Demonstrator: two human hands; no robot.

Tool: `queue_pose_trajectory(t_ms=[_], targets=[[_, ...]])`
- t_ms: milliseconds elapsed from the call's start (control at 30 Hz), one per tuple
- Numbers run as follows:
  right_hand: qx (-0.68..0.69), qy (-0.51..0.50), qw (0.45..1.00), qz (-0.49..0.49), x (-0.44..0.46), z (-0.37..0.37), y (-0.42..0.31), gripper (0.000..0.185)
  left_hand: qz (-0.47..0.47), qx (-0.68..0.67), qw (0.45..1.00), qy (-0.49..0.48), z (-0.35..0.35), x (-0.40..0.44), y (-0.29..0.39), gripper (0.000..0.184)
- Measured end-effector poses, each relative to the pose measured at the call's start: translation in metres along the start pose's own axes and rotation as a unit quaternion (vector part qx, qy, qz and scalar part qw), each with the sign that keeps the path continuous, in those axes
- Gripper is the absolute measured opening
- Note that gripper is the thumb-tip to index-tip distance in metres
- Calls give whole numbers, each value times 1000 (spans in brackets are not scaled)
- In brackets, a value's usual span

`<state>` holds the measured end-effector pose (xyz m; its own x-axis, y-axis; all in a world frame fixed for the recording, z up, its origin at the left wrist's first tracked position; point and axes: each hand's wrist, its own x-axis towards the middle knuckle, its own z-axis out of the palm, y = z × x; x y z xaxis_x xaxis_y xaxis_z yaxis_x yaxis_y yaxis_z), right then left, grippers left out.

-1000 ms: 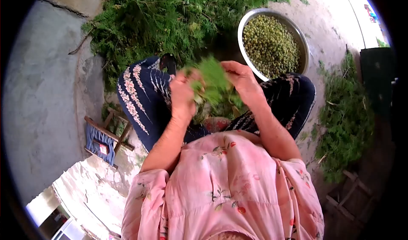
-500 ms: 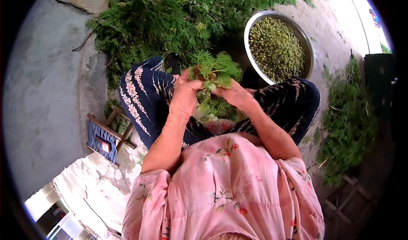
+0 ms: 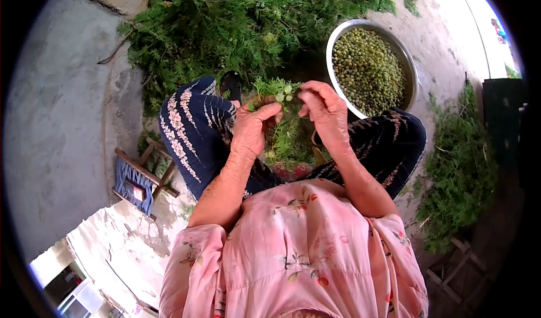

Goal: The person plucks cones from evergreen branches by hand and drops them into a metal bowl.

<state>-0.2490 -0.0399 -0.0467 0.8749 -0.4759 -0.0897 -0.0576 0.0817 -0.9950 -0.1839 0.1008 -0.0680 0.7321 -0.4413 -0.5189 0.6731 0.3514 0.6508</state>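
Observation:
My left hand (image 3: 252,125) is closed around a leafy green sprig (image 3: 269,87) with small round green cones at its right end. My right hand (image 3: 327,110) is at the right tip of this sprig, thumb and fingers drawn together. Whatever they pinch is too small to make out. Both hands are above my lap, between my bent knees. Beneath them lie more loose green sprigs (image 3: 290,140). A wide metal basin (image 3: 414,64), heaped with small round green cones (image 3: 369,70), stands ahead of my right knee.
A large pile of cut green branches (image 3: 214,30) spreads over the ground ahead. More branches (image 3: 459,166) lie at my right. A small wooden stool with blue webbing (image 3: 135,185) is at my left, and a wooden frame (image 3: 459,270) at the lower right.
My right hand has turned upright and moved slightly up and right, away from my left hand. The sprig now shows its round cones between the hands.

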Motion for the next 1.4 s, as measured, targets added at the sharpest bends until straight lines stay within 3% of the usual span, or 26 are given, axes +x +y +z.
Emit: queue_pose_trajectory(t_ms=[167, 233, 433, 500, 533, 567, 633, 667, 700, 800, 933, 1033, 1167, 1233, 1300, 1400], targets=[[22, -52, 998, 4, 1, 10, 2, 20, 6, 1, 1000, -19, 5, -6, -2, 16], [118, -58, 987, 90, 1, 11, 2, 19, 4, 12, 999, -47, 4, -8, -2, 15], [147, 32, 981, 119, -4, 19, 15, 12, 31, 5, 998, -47, 11, -10, -11, 13], [181, 50, 972, 138, -2, 22, 27, 11, 32, -15, 999, -1, 14, -9, -18, 13], [43, 84, 995, 17, -2, 24, 31, 10, 49, -8, 999, -13, 12, -8, -20, 13], [-96, 114, 983, -105, -1, 25, 35, 8, 49, -9, 999, -13, 13, -7, -21, 13], [-119, 125, 981, -85, 4, 21, 34, 10, 47, -21, 999, 9, 20, -9, -20, 10], [30, 194, 979, 46, 13, 15, 30, 11, 47, -22, 999, 10, 15, -11, -20, 10], [178, 254, 934, 175, 20, 7, 27, 11, 60, 18, 998, 8, 8, -14, -21, 9], [175, 132, 971, 92, 26, -21, 29, 9, 84, 56, 994, 33, 1, -10, -17, 7], [309, 19, 927, 210, 10, -3, 12, 7, 111, 62, 990, 64, 6, -8, -19, 7], [142, -49, 969, 198, 3, 14, 2, 16, 141, 130, 981, 28, 3, -4, -21, 9], [-12, -5, 995, 98, 14, 25, 30, 20, 197, 208, 957, 44, 8, -4, -19, 13], [116, -56, 981, 148, 17, 26, 21, 17, 182, 208, 960, 41, 1, 1, -15, 15], [102, -152, 962, 201, 26, 15, 14, 12, 108, 182, 973, 97, -1, 3, -5, 14], [241, -152, 939, 192, 44, 12, 8, 20, 173, 250, 947, 101, 3, 15, 16, 17]])
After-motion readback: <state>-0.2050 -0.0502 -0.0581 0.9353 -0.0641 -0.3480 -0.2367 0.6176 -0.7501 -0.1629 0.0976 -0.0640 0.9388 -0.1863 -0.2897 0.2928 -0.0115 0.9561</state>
